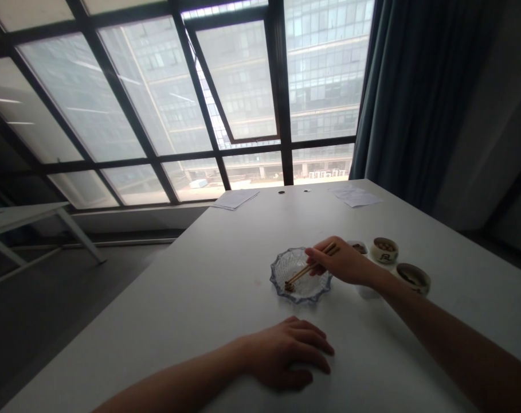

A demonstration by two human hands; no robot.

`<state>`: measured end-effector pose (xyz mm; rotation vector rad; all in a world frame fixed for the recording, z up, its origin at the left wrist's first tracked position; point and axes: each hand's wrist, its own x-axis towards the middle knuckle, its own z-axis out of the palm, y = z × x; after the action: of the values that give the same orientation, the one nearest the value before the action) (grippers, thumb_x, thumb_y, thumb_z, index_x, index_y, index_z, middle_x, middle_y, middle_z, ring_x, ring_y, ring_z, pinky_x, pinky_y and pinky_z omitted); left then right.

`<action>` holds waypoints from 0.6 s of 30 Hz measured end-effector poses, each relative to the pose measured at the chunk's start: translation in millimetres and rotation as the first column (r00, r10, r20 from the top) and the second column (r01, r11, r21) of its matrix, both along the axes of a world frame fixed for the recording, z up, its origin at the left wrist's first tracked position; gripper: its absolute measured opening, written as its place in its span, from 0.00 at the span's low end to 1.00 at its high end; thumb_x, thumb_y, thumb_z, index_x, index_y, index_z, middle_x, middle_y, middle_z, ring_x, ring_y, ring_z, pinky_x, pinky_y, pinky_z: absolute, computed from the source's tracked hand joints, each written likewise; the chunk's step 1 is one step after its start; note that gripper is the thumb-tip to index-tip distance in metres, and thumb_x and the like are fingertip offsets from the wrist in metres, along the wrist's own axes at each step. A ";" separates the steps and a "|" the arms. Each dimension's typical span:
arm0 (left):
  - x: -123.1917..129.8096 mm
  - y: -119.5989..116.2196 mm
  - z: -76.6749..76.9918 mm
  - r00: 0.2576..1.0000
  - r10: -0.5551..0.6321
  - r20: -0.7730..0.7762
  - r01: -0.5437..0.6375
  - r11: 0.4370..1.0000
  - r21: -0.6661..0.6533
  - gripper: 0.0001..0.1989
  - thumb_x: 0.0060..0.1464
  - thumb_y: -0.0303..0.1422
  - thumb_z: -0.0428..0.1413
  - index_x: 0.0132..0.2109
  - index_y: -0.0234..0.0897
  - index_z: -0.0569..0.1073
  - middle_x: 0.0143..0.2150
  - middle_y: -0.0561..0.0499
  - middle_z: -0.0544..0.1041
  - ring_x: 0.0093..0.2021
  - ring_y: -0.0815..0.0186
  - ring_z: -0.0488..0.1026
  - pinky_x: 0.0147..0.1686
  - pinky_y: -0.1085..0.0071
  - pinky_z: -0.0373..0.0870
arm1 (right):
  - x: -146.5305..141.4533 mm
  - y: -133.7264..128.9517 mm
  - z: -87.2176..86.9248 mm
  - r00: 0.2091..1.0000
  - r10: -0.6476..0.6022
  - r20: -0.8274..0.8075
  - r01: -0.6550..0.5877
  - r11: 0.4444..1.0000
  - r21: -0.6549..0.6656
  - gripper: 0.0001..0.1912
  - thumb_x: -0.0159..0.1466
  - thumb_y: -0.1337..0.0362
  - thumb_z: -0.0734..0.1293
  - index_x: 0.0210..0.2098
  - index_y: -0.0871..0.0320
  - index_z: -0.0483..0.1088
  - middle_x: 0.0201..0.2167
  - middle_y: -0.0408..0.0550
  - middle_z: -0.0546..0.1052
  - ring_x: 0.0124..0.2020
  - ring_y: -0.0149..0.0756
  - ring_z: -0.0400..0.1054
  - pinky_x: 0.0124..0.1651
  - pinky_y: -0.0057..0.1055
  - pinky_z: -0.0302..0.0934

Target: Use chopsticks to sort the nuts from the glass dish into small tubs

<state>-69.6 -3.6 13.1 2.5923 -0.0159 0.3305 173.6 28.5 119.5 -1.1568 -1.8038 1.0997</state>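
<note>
Two hands [288, 353], two chopsticks [308, 265], one glass dish [286, 265], three small cups [384, 250].

Pale blue cut-glass dish [281, 281] with a ribbed pattern; white cup [384, 258] bearing a dark glyph

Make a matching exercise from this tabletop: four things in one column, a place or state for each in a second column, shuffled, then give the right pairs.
Things:
1. right hand
2. left hand
3. glass dish
4. sheet of paper

Places or states:
A. at the far end of the table
B. resting on the table, holding nothing
C. gripping wooden chopsticks
D. on the table, beside small cups

Pairs: 1-C, 2-B, 3-D, 4-A
</note>
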 end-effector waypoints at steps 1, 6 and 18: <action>0.1 0.1 -0.2 1.000 0.000 0.002 0.000 1.000 0.001 0.18 0.65 0.36 0.57 0.60 0.41 0.74 0.65 0.46 0.76 0.68 0.57 0.69 0.70 0.62 0.59 | 0.3 -0.2 1.4 1.000 -0.012 -0.005 0.012 1.000 -0.001 0.30 0.66 0.40 0.71 0.34 0.65 0.81 0.32 0.58 0.85 0.33 0.46 0.83 0.35 0.35 0.77; 0.5 -0.3 0.4 1.000 0.001 0.006 -0.001 1.000 0.004 0.17 0.65 0.36 0.56 0.59 0.41 0.74 0.64 0.47 0.76 0.67 0.58 0.69 0.70 0.63 0.60 | 24.6 -4.6 24.2 0.995 -0.091 -0.046 0.094 0.993 0.066 0.28 0.65 0.40 0.71 0.35 0.63 0.82 0.34 0.57 0.86 0.35 0.47 0.84 0.39 0.38 0.79; -0.3 -0.8 1.2 1.000 0.017 0.006 -0.017 1.000 -0.025 0.18 0.64 0.36 0.57 0.59 0.42 0.75 0.65 0.48 0.76 0.67 0.57 0.70 0.70 0.63 0.60 | 126.9 -12.3 63.6 0.723 -0.690 0.019 0.670 0.708 0.226 0.20 0.69 0.49 0.71 0.33 0.61 0.80 0.30 0.61 0.84 0.31 0.50 0.83 0.37 0.43 0.80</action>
<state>-69.9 -4.5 14.3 2.5678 0.0078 0.3421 300.6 16.2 183.0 -1.5897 -1.3112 0.4042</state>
